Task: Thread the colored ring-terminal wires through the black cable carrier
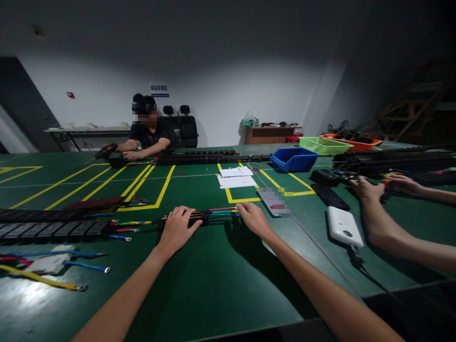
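Observation:
On the green table, my left hand (180,227) is closed over a dark block (195,217) with coloured wires leading out of it. My right hand (252,217) pinches the far ends of the red and blue wires (221,213), to the right of the block. Left of my left hand, yellow-green wires with lugs (137,223) lie near a long black socket strip (64,230). Loose blue, red and yellow cables (57,281) rest at the lower left.
A phone (272,202), white papers (236,177) and a blue bin (294,159) lie beyond my right hand. A white power bank (344,227) with a cable sits right, beside another person's hands (370,190). Across the table, a person (151,130) holds a power tool (106,151).

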Demonstrator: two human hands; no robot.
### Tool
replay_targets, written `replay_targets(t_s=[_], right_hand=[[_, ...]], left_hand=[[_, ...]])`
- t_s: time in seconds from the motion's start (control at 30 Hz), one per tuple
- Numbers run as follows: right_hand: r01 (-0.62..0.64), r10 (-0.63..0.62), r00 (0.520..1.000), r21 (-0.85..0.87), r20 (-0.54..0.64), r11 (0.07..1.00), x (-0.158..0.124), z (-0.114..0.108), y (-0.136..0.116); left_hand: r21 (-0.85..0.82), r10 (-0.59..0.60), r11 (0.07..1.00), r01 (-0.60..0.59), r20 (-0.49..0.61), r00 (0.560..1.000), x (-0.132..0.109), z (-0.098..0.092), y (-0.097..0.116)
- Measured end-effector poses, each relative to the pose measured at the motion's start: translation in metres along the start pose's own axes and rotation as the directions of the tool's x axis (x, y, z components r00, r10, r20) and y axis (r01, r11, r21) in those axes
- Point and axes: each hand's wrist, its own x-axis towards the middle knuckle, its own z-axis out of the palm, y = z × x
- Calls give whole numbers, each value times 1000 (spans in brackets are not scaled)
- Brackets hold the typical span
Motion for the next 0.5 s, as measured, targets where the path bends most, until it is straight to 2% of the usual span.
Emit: replay_targets(t_s=[0.13, 0.2, 0.27, 0.37, 0.43, 0.5], right_hand=[[57, 0, 989, 373, -149, 926, -3, 6, -5], [154, -87, 981, 433, -171, 888, -8, 8, -12], [283, -233, 956, 367, -176, 886, -14, 7, -20], [427, -402, 902, 179, -160, 887, -22, 4, -27], [448, -435, 889, 86, -142, 890, -22, 3, -27], [407, -399, 907, 31, -132, 913, -19, 5, -21]], left_hand=[[41, 35, 999, -34, -31, 999, 0, 3, -2], [49, 35, 998, -33, -31, 999, 0, 5, -3], [53, 30, 998, -29, -30, 999, 0, 5, -2], [51, 27, 998, -25, -29, 999, 0, 5, -1], [47, 22, 999, -21, -23, 999, 0, 4, -1], [43, 14, 999, -13, -17, 1000, 0, 3, -1]])
